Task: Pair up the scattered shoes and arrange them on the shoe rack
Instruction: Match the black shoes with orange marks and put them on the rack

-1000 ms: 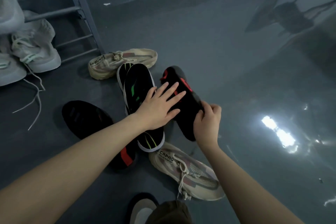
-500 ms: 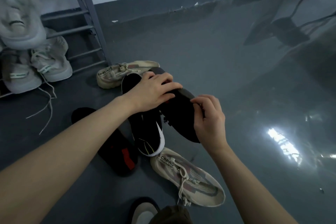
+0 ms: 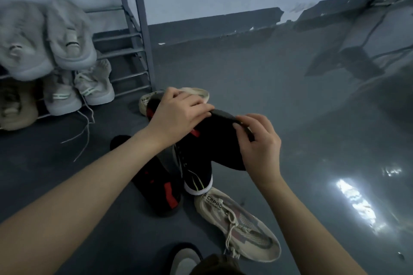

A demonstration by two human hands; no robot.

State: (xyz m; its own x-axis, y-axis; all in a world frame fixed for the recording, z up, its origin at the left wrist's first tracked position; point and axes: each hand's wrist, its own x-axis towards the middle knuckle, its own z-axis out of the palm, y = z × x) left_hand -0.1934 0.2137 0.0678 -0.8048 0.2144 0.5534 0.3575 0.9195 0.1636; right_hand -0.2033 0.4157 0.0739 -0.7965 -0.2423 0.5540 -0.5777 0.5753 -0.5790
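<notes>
Lifting one black knit sneaker with red trim [image 3: 214, 140] off the grey floor [image 3: 245, 87] was the step in hand, judged a pairing move: its likely mate, a second black sneaker with a red heel patch [image 3: 161, 187], lay just below and to the left of the lifted one. Left hand [image 3: 178, 116]: fingers curled over the lifted sneaker's upper edge, gripping it. Right hand [image 3: 259, 140]: thumb and fingers pinched on the sneaker's dark sole rim, wrist bent inward. Both forearms converged on the lifted sneaker from the near side. A black sneaker with white sole and green stripes [image 3: 197, 182] sat directly beneath it; one beige mesh lace-up sneaker [image 3: 237, 223] lay nearer, another [image 3: 147, 101] behind the left hand. Next move, by judgement: bring the lifted sneaker beside its mate, then carry both to the grey metal shoe rack [image 3: 134, 35], up and left, already bearing pale grey sneakers [image 3: 67, 35].
</notes>
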